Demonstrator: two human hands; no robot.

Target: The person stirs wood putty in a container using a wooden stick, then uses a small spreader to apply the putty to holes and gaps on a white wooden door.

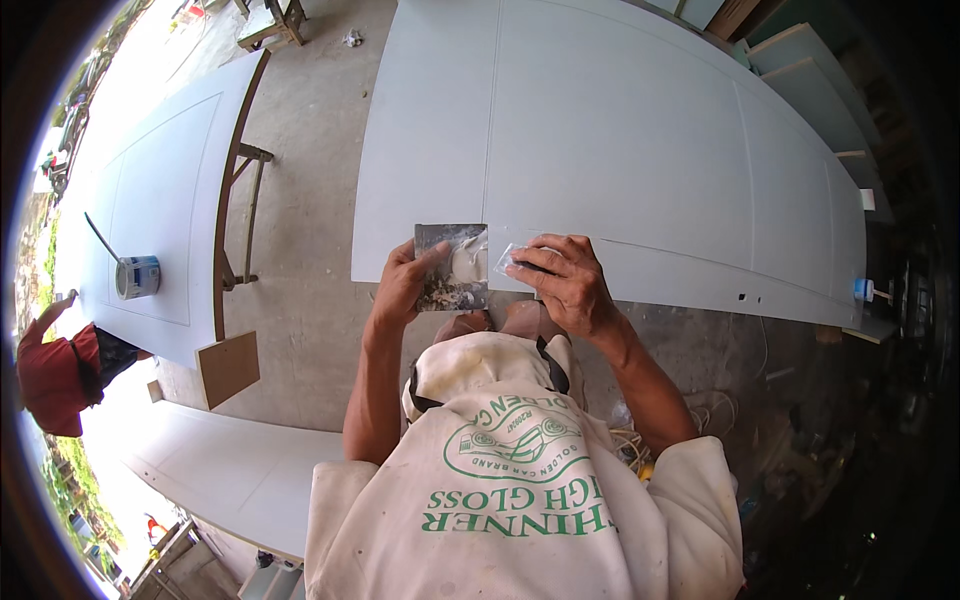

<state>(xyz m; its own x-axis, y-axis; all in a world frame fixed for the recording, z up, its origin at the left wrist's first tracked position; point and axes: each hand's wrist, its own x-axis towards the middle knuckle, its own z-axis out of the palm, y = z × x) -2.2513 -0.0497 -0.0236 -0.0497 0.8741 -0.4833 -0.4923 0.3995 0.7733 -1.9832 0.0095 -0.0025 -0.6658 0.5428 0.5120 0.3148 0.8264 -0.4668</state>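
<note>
My left hand [397, 283] grips a dark, stained rectangular palette board [471, 297], its thumb lying across the top face. On the board sits a mound of off-white paste [469, 264], like filler. Just right of it, my right hand [576, 283] pinches a small, partly transparent flat scraper [507, 261], with a gap between scraper and board. Both hands are over the near edge of a large white door panel [622, 135], which has thin grooves marking out rectangles. Two small dark holes [742, 298] show near the panel's front edge on the right.
At left, another grooved panel [169, 172] on a trestle carries a can [140, 277] with a handle sticking out. A person in red [56, 367] stands beside it. A third panel [255, 461] lies behind me at left. A small blue-and-white container [863, 289] stands at the right end. Cable [701, 420] lies on the floor.
</note>
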